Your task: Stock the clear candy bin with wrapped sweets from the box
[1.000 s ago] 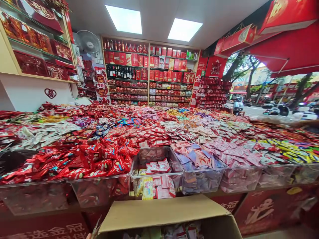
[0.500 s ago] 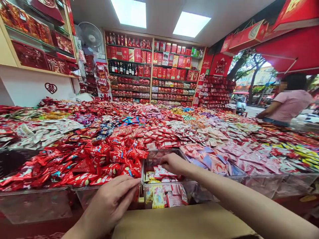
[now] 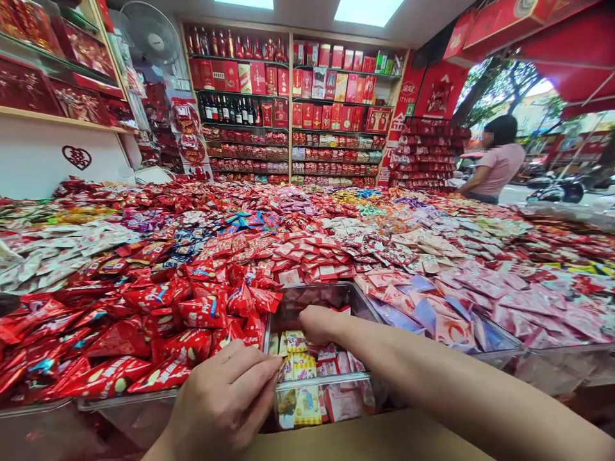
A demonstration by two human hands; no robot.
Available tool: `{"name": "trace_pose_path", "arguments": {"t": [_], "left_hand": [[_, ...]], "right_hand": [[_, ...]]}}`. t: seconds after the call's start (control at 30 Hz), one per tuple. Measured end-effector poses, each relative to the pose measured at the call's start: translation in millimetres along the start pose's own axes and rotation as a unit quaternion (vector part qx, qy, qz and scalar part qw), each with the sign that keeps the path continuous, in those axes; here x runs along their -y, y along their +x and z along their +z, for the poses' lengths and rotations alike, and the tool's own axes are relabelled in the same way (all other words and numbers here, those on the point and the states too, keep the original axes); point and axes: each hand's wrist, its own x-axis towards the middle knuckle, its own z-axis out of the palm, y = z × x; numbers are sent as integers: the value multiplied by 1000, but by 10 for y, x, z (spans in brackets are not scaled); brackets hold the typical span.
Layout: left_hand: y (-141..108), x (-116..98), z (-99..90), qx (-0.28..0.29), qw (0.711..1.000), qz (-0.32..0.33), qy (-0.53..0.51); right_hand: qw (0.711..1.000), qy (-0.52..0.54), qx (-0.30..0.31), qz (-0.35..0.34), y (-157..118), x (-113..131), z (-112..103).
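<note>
A clear plastic bin [image 3: 327, 379] stands in front of me, partly filled with small yellow-checked candy packets [image 3: 303, 365] and pink-and-white packets [image 3: 342, 365]. My right hand [image 3: 321, 323] reaches down inside it, knuckles up and fingers curled; its fingertips, and anything in them, are hidden. At the bin's front left corner, my left hand [image 3: 233, 387] is closed, with fingertips and thumb pressed around the edge. Red foil candy packets [image 3: 204, 312] are heaped right beside the left hand.
Cardboard [image 3: 355, 442] lies below the bin's front. Pink and lilac packets [image 3: 427, 307] fill the bin to the right. Heaps of wrapped sweets stretch back to shelves of bottles and red boxes [image 3: 331, 115]. A person in pink [image 3: 500, 166] stands at the far right.
My view has moved closer to the bin. My right hand has gone deeper into it, and my left hand has come against the front left corner. The person in pink appears further left.
</note>
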Motion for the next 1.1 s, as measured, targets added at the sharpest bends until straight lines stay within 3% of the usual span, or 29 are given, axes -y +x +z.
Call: {"name": "trace_pose_path", "arguments": {"t": [0.1,0.27,0.5,0.83,1.1], "left_hand": [[-4,4,31,-3,1000,-5,10],[-7,11,53,-3,1000,-3,17],[-16,22,64,-4,1000,0,24],[-17,16,54,-6,1000,-2,21],[-13,22,76,-9,1000,-3,19]], "right_hand": [[1000,18,-4,4,24,7,28],[995,76,-5,-61,21,79,39],[999,35,-32,-6,85,116,192],[996,55,-11,-68,160,104,146],[979,190,-66,5,269,151,393]]}}
